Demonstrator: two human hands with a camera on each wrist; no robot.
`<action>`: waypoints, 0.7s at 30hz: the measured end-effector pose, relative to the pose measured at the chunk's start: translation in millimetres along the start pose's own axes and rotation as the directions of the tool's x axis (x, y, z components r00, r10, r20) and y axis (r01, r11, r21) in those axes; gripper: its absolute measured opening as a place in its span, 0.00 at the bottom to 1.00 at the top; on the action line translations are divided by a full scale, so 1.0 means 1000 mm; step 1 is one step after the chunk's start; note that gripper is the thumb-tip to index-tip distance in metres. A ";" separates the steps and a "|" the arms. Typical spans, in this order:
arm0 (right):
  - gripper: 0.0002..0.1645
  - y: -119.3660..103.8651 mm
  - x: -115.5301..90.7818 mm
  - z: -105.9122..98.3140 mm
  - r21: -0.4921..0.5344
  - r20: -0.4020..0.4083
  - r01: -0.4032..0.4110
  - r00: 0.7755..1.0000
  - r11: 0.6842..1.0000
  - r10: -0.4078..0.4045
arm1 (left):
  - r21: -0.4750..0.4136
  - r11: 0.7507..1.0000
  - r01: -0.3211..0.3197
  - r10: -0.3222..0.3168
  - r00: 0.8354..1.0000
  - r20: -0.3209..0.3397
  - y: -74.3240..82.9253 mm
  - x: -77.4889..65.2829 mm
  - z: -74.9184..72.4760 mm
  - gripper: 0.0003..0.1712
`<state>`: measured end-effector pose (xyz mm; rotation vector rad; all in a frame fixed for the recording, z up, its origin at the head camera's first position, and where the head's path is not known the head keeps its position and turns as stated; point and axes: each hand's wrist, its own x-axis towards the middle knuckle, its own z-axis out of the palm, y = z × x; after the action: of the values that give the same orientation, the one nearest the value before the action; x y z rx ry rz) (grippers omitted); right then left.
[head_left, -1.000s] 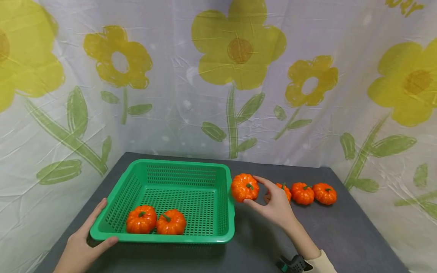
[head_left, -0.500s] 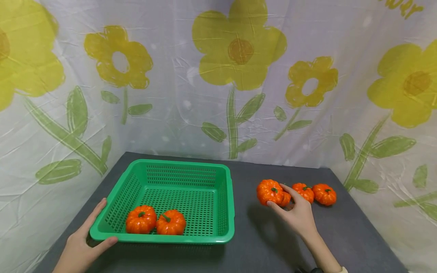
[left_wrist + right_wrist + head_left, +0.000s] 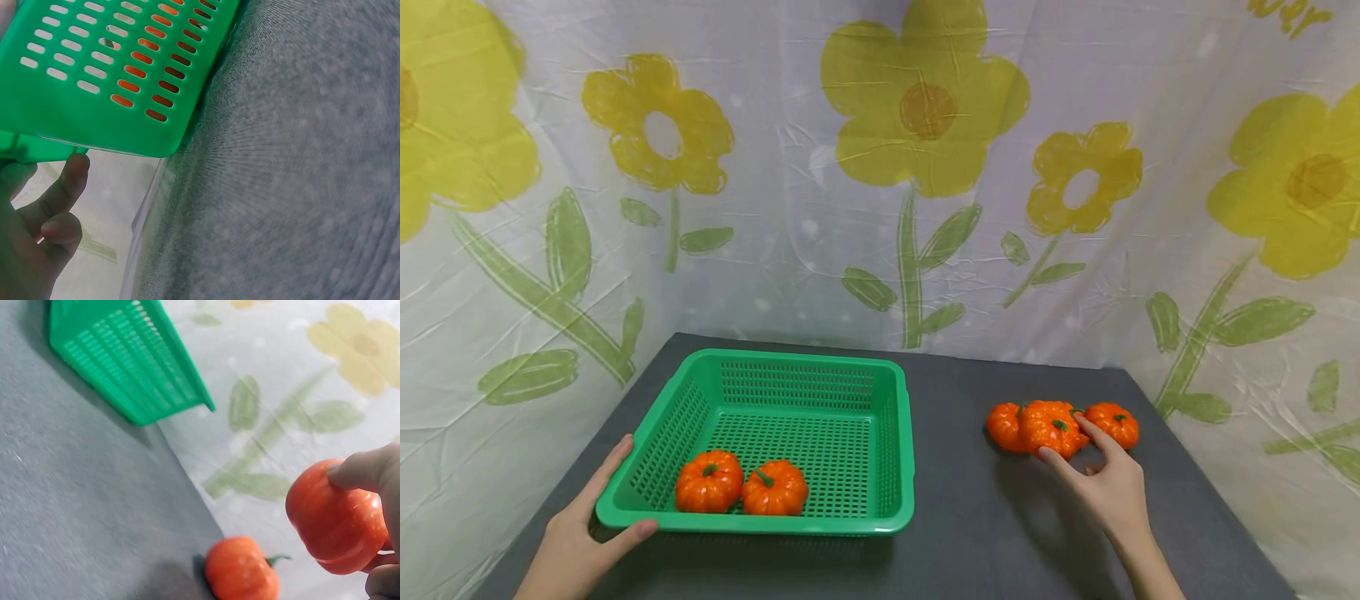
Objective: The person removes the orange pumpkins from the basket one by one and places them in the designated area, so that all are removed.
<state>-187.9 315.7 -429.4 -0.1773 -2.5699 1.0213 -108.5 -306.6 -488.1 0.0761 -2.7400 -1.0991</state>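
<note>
My left hand grips the near left corner of a green plastic basket, thumb on the front rim and fingers along the left side. In the left wrist view its fingers bend close under the rim. Two orange toy pumpkins sit inside at the front, a left one and a right one. My right hand pinches another pumpkin between thumb and fingers, raised over the table in the right wrist view. It overlaps one pumpkin behind it, which is mostly hidden.
On the dark grey table, a pumpkin stands left of the held one and another at the far right. A white curtain printed with yellow flowers closes off the back and sides.
My right hand has carried the held pumpkin from beside the basket's right rim rightward to the row of pumpkins. The left hand and basket have stayed put.
</note>
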 end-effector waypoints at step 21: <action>0.47 0.063 0.000 -0.045 -0.022 -0.229 -0.233 0.948 0.972 0.222 | 0.010 1.000 -0.012 0.012 1.000 -0.007 0.005 -0.003 -0.002 0.62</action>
<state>-171.6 390.3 -441.9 -0.5815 -2.4058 0.9552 -105.5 -303.8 -483.9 0.0647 -2.7365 -1.0802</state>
